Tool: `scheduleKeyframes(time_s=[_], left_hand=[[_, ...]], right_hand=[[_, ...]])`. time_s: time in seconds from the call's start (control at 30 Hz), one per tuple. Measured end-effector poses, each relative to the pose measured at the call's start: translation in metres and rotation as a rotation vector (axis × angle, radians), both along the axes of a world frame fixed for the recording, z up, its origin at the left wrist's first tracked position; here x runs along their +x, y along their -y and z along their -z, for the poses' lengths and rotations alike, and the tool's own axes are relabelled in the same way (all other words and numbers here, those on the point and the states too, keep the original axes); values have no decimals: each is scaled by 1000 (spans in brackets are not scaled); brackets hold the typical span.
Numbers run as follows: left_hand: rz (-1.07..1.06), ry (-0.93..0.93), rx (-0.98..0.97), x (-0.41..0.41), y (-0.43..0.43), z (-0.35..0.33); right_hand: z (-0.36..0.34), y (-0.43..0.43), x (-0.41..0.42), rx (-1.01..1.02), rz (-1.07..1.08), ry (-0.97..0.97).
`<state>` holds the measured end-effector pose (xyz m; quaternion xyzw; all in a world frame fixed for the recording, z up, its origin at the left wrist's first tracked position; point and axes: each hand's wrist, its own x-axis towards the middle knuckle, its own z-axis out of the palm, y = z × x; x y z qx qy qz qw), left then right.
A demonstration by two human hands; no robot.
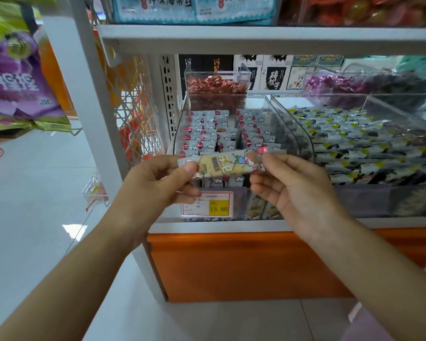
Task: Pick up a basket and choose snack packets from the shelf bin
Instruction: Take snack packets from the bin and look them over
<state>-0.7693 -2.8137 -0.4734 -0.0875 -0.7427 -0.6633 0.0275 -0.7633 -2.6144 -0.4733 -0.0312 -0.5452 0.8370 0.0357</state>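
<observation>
Holding one snack packet [223, 163] up in front of the clear shelf bin [180, 124], I am pinching its left end between the thumb and fingers [190, 168] of my left hand [158, 183], and its right end with the fingertips of my right hand [293, 190]; both sets of fingers are clamped on the wrapper, with the other fingers curled loosely beneath. The packet is hanging in the air just above the price tag [207, 205], clear of the rows of matching packets in the bin behind it.

To do this well, I am judging that a light grip on the sealed ends is best, since squeezing the middle could crush the biscuit inside; I am keeping the printed face turned toward me so that I can check it before choosing. No basket is showing in view, so I cannot tell where this packet is going to go; I would free one hand for that first.

The packet's long axis is running left to right across my view, tilting slightly upward toward the right; the end with the red mark is pointing right, toward the neighbouring bin [303, 143] of dark and yellow packets.
</observation>
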Motion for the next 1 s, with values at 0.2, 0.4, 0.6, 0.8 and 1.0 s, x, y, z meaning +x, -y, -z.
scheduleKeyframes(time_s=[0.2, 0.4, 0.6, 0.8, 1.0], left_hand=[[-23, 154, 310, -2, 0, -2], [9, 190, 449, -1, 0, -3], [3, 241, 458, 2, -5, -5], [55, 86, 83, 7, -1, -4], [76, 14, -45, 10, 0, -5]], right_hand=[[3, -5, -4, -88, -51, 45], [2, -10, -7, -109, -66, 27], [5, -11, -5, 261, -8, -208], [8, -6, -5, 394, -70, -258], [10, -2, -8, 426, -62, -256]])
